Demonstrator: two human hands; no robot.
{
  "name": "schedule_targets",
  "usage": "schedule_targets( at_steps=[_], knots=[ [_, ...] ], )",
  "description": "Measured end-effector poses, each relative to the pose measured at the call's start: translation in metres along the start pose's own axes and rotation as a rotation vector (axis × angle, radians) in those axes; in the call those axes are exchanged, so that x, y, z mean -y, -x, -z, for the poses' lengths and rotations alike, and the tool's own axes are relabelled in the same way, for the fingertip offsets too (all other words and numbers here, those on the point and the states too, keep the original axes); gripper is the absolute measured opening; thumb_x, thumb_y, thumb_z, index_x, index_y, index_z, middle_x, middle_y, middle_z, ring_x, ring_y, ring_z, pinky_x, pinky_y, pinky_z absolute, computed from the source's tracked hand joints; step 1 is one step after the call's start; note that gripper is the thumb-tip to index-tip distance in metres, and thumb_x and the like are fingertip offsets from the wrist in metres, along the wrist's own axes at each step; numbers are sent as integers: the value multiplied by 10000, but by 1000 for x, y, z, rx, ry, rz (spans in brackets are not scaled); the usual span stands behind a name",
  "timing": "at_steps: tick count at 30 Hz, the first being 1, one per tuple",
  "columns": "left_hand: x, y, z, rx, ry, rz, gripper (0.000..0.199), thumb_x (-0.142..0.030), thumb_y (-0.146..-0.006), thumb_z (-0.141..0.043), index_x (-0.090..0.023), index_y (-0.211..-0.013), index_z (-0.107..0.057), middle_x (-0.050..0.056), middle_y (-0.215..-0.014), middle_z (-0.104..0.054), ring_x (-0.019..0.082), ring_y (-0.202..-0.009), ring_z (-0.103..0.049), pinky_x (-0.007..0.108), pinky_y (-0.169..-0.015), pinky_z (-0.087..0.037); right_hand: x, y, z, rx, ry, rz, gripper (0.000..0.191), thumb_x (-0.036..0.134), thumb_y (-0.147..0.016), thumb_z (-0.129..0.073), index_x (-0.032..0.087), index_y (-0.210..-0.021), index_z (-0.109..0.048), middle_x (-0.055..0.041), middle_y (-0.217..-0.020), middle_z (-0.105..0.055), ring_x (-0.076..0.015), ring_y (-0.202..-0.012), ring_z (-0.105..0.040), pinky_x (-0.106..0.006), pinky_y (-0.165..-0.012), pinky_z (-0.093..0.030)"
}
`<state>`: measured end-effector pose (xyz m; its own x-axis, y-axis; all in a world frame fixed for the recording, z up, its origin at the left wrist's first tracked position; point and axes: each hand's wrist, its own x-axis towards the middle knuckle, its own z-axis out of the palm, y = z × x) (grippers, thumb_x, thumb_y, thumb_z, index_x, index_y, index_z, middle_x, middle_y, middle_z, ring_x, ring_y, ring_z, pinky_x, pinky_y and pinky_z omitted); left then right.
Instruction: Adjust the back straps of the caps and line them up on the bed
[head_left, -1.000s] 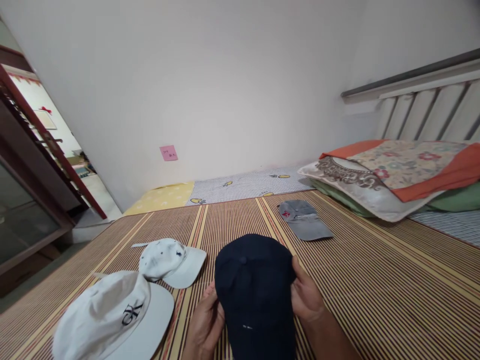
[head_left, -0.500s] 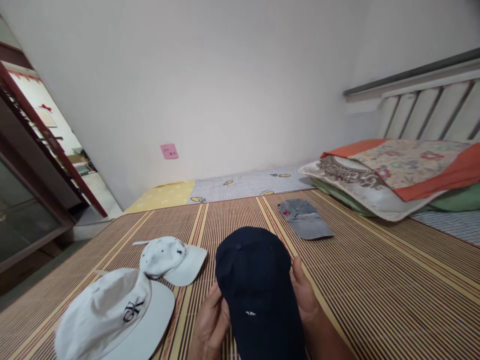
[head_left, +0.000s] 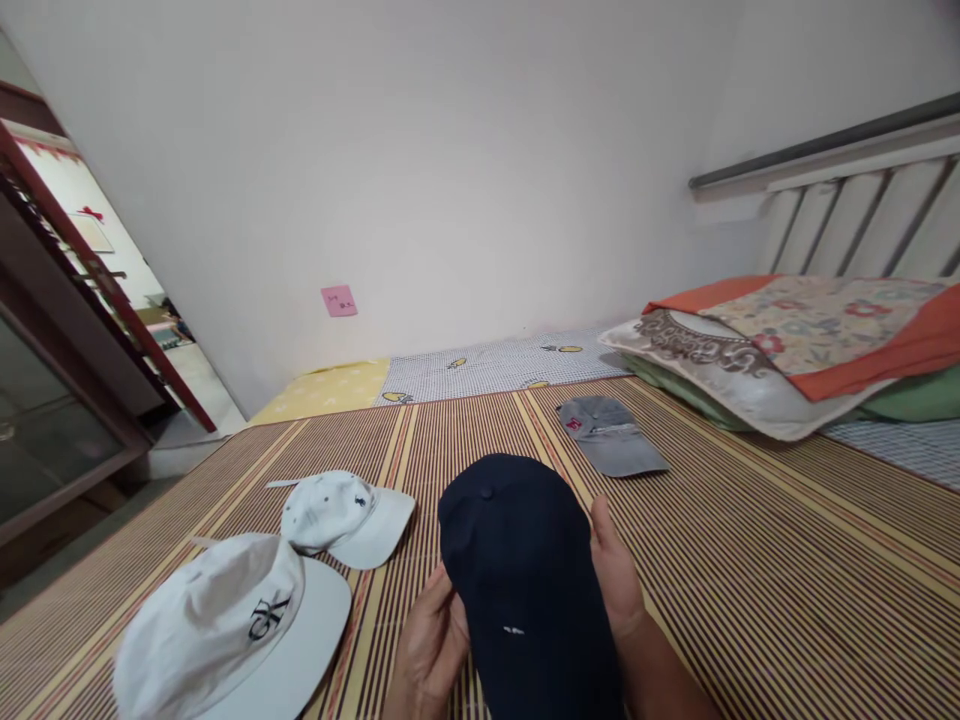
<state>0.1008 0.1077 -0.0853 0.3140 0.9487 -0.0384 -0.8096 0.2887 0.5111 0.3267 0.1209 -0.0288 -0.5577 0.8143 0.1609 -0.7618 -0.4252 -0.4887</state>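
Note:
Between my two hands is a navy baseball cap, its crown pointing away from me and its brim toward me, with a small white mark on the front. My left hand grips its left side, fingers partly hidden beneath the cap. On the opposite side my right hand holds the edge, thumb up and the other fingers out of sight. To the left lie a white cap with dark letters and a smaller white cap, touching each other. A grey cap rests farther back on the right.
A striped bamboo mat covers the bed. Stacked pillows lie at the back right, below a white slatted headboard. A pink note is stuck on the wall. An open doorway stands at the left.
The navy cap has shifted slightly to the right and tilted a little, with both hands moving along with it. The other caps stay where they were.

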Motion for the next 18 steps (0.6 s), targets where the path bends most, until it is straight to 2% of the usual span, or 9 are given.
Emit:
schedule_targets(
  at_steps=[4, 8, 12, 18],
  knots=[
    [6, 2, -3, 68, 29, 15, 393, -93, -1026, -458, -231, -1142, -807, 44, -1222, -798, 195, -1262, -683, 375, -1262, -346, 3, 3, -1, 24, -14, -22, 674, 812, -855, -511, 282, -1161, -794, -75, -1332, -760, -320, -1482, -468, -574, -1282, -202],
    [9, 5, -9, 297, 85, 9, 430, -198, -1079, -358, -203, -1257, -750, 50, -1313, -746, 186, -1334, -626, 353, -1295, -251, 4, 4, -8, -11, -48, -33, 621, 708, -920, -516, 222, -1201, -780, -91, -1289, -781, -298, -1454, -510, -529, -1288, -218],
    [8, 11, -29, 498, 145, 32, 519, -283, -1104, -229, -230, -1353, -682, 20, -1410, -683, 187, -1444, -514, 366, -1316, -156, 3, 2, -6, -43, -86, -45, 637, 715, -933, -484, 212, -1181, -786, -97, -1276, -786, -288, -1443, -524, -515, -1287, -227],
    [3, 21, -52, 643, 182, 37, 650, -358, -1096, -51, -241, -1455, -580, 5, -1534, -571, 164, -1540, -360, 356, -1318, -18, -4, -1, 0, -123, -104, -52, 704, 701, -988, -341, 189, -1240, -752, -102, -1327, -760, -274, -1437, -531, -495, -1285, -240]
  ],
)
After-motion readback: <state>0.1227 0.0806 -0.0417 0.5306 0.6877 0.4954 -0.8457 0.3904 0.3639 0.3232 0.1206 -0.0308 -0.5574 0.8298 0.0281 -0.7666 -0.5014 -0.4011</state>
